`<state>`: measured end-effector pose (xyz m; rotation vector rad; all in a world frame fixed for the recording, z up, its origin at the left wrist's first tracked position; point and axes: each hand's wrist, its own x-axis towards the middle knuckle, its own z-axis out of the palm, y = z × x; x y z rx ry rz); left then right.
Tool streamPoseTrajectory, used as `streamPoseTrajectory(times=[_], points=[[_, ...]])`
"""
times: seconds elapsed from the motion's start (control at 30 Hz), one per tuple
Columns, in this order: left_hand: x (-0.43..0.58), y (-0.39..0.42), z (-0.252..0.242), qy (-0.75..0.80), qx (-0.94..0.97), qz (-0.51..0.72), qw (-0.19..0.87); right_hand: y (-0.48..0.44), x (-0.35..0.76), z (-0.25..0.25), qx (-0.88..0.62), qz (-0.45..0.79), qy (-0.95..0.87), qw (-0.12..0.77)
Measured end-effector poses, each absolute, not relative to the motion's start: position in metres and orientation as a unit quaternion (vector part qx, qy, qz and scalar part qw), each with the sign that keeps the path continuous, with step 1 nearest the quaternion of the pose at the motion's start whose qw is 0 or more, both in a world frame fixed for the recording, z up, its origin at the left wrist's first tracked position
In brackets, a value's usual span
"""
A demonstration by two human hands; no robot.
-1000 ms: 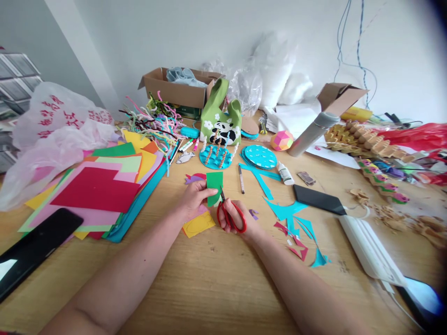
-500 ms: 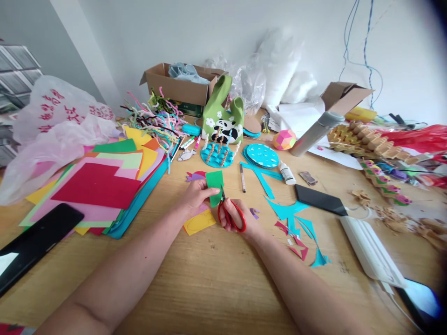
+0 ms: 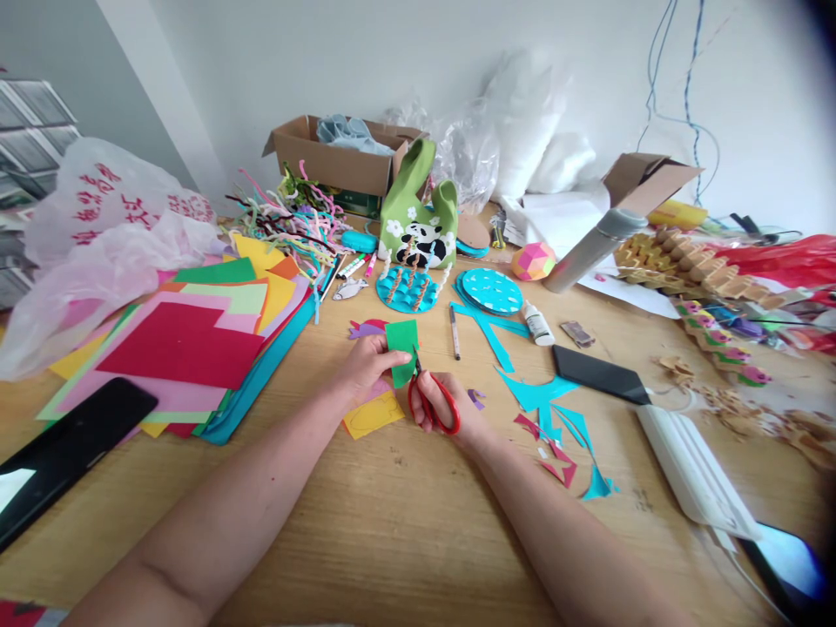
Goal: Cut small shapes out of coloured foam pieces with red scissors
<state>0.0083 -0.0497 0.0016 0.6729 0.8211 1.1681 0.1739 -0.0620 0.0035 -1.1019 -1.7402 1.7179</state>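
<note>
Between its thumb and fingers, my left hand (image 3: 369,367) pinches a small green sheet of paper or felt (image 3: 401,340), held upright. My right hand (image 3: 436,405) is wrapped round the red handles of a pair of scissors (image 3: 450,421). The blades meet the green sheet's right edge near my left thumb; how far they cut in is hard to make out. Beneath my hands lies a yellow piece (image 3: 374,415) with a drawn outline, beside a pink one. Just behind my left hand are red and purple cut shapes (image 3: 367,327).
Coloured sheets (image 3: 183,348) and a black phone (image 3: 84,444) lie at left. Blue scraps (image 3: 539,396), a glue bottle (image 3: 537,324), a pen (image 3: 455,333) and a white power strip (image 3: 696,470) are at right. A green panda bag (image 3: 418,222) stands behind a blue craft piece (image 3: 406,292).
The view has shifted very slightly. My hands, the green sheet and the scissors keep nearly the same position.
</note>
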Motion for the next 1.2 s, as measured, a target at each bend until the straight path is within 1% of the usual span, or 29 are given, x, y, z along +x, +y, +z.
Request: streamPoseTrajectory(times=[0.43, 0.73, 1.2], points=[[0.0083, -0.0501, 0.0017, 0.367, 0.304, 0.526, 0.704, -0.0594, 0.1743, 0.0011, -0.401, 0.627, -0.631, 0.219], [0.0078, -0.0494, 0.0011, 0.372, 0.308, 0.527, 0.699, -0.0623, 0.1727, 0.0044, -0.412, 0.606, -0.640, 0.231], [0.0072, -0.0479, 0.0014, 0.390, 0.327, 0.536, 0.674, -0.0617, 0.1721, 0.0031, -0.414, 0.609, -0.637, 0.229]])
